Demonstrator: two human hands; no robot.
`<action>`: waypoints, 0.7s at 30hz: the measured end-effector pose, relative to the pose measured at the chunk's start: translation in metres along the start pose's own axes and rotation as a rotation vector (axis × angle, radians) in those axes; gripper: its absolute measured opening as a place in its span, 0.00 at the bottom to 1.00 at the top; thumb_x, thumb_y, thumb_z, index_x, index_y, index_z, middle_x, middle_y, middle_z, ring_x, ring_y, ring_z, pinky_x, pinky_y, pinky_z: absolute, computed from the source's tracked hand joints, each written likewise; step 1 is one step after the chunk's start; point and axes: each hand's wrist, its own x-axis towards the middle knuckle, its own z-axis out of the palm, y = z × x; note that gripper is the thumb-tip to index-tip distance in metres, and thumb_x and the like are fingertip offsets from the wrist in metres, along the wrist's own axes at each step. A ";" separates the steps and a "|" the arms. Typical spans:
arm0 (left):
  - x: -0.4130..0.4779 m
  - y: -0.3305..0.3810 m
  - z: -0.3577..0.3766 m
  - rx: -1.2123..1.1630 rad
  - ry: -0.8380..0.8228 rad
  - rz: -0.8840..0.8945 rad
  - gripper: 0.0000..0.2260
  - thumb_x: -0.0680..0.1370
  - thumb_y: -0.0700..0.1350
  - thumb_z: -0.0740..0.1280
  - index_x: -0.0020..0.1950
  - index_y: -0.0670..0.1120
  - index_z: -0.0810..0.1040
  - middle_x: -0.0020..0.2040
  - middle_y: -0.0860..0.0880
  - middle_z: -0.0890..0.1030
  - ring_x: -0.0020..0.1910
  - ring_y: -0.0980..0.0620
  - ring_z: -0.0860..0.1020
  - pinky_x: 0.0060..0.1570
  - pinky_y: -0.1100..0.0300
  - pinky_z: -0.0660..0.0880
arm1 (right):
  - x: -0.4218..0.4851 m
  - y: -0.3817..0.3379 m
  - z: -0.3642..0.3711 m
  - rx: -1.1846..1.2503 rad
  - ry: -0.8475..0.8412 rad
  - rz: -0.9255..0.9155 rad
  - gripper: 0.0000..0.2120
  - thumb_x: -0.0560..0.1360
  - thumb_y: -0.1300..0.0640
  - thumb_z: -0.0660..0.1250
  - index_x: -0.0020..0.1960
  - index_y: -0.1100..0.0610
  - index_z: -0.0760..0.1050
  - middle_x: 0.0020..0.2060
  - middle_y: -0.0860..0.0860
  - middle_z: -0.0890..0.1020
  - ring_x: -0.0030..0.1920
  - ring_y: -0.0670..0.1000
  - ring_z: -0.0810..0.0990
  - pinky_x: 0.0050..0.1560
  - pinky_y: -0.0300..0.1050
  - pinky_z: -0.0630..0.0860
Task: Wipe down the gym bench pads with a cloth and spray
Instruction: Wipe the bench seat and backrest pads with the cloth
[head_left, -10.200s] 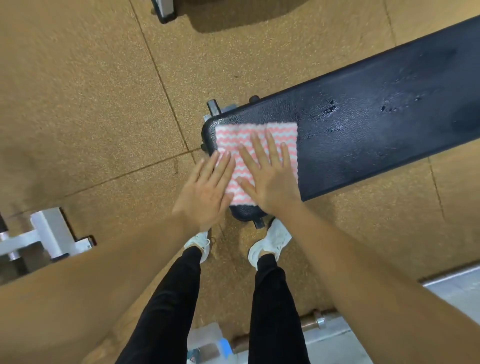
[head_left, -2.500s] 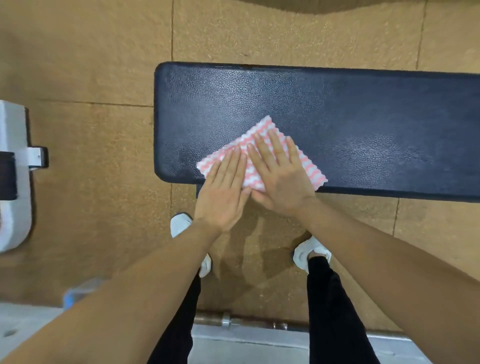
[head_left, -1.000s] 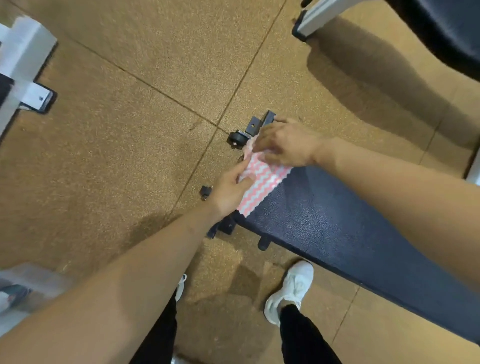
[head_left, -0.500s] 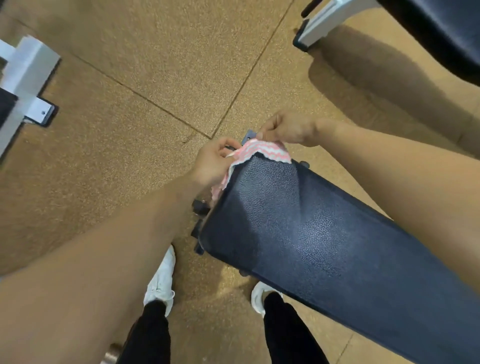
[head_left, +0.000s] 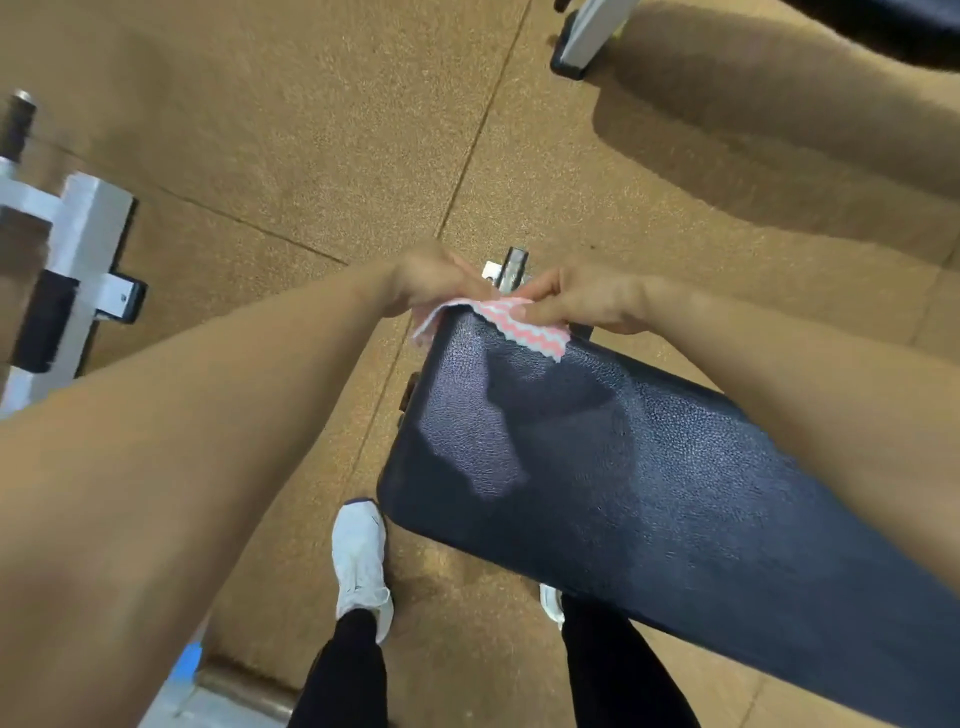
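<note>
In the head view, the cloth (head_left: 524, 332) is no longer spread flat on top of the pad (head_left: 623, 493). It now lies draped over the pad's far end, with a pink-and-white zigzag strip showing on the top surface and one corner hanging off the left of that end. The hands have changed too. About 2 seconds ago both palms pressed flat on the cloth, side by side. Now the left hand (head_left: 431, 283) has its fingers curled onto the cloth's left edge, and the right hand (head_left: 587, 301) pinches the cloth between thumb and fingers at the right, so both hands grasp it with nothing released. They sit close together just past the end of the pad, above a metal frame bracket (head_left: 511, 265) that pokes out beneath it. The view has swung as well, so the pad now runs from its end near the hands down to the lower right, where earlier it lay across the frame. Its top shows a patchy sheen, which probably means the broad surface has been wiped. By that reading, the work has moved on to the end edge. The cloth looks set to be drawn around that rim, and the long sides may still be left to do. The person's 2 feet stand on the floor (head_left: 311, 130) beside the pad. I cannot make out the spray for certain, only a small blue patch at the bottom left.
</note>
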 end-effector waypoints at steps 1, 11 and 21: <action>0.001 0.005 0.002 0.029 0.002 -0.017 0.15 0.74 0.47 0.77 0.57 0.42 0.85 0.44 0.50 0.84 0.36 0.55 0.81 0.24 0.68 0.73 | -0.002 0.006 0.000 -0.009 0.041 -0.006 0.07 0.75 0.55 0.74 0.53 0.48 0.84 0.49 0.50 0.87 0.43 0.45 0.79 0.48 0.38 0.76; -0.001 0.037 0.025 0.234 -0.145 0.017 0.08 0.81 0.41 0.69 0.56 0.46 0.86 0.63 0.52 0.82 0.56 0.54 0.79 0.64 0.51 0.73 | -0.047 0.074 -0.023 -0.083 0.117 0.008 0.05 0.76 0.55 0.74 0.49 0.46 0.86 0.48 0.43 0.87 0.52 0.48 0.83 0.65 0.51 0.76; -0.002 0.085 0.090 0.419 -0.080 -0.031 0.04 0.78 0.50 0.73 0.50 0.59 0.87 0.41 0.62 0.85 0.41 0.61 0.79 0.45 0.68 0.75 | -0.098 0.117 -0.033 0.164 0.338 -0.182 0.10 0.80 0.56 0.68 0.59 0.57 0.82 0.56 0.47 0.83 0.54 0.44 0.81 0.60 0.37 0.72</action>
